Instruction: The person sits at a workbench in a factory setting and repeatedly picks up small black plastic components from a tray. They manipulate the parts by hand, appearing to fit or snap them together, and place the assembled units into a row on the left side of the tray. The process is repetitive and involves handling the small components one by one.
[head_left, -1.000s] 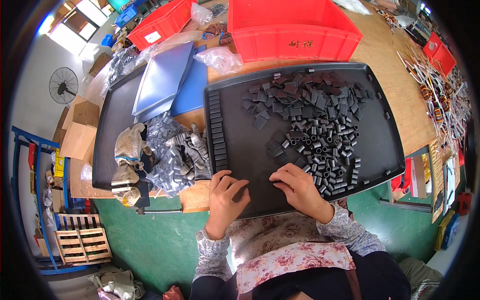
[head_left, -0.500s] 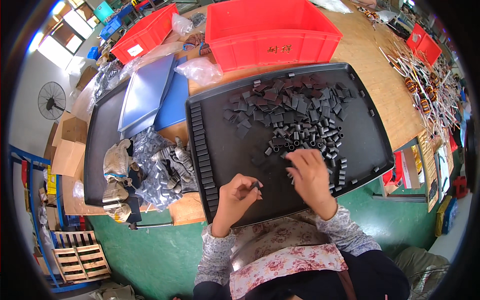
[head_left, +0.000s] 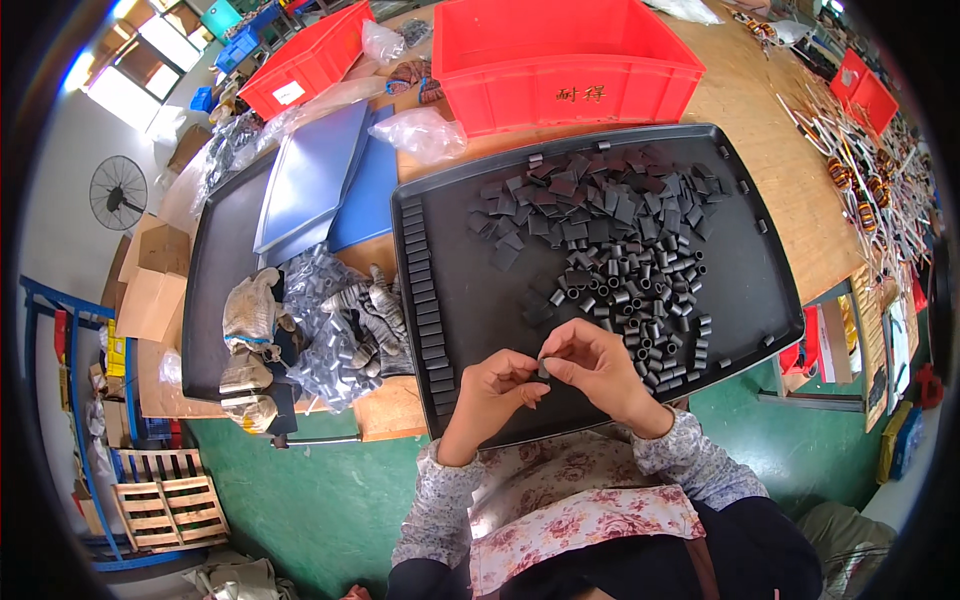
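Note:
My left hand (head_left: 492,396) and my right hand (head_left: 600,374) meet over the near edge of a large black tray (head_left: 470,312). Their fingertips close around a small black piece (head_left: 544,369), mostly covered by the fingers, so its exact shape is unclear. Just beyond my right hand lies a heap of short black tubes (head_left: 640,290). Thin, flat black squares (head_left: 610,200) are piled behind the tubes. Along the tray's left side runs a neat column of small black rectangular pieces (head_left: 424,290).
Red bins (head_left: 570,95) stand behind the tray. To the left are blue folders (head_left: 315,170), a clear bag of grey tubular parts (head_left: 325,340), striped gloves (head_left: 375,320) and another black tray (head_left: 215,300). Wire bundles (head_left: 870,180) lie at far right.
My right hand has moved from the tube heap to my left hand, and their fingertips now meet at a small black piece. The whole view has shifted slightly.

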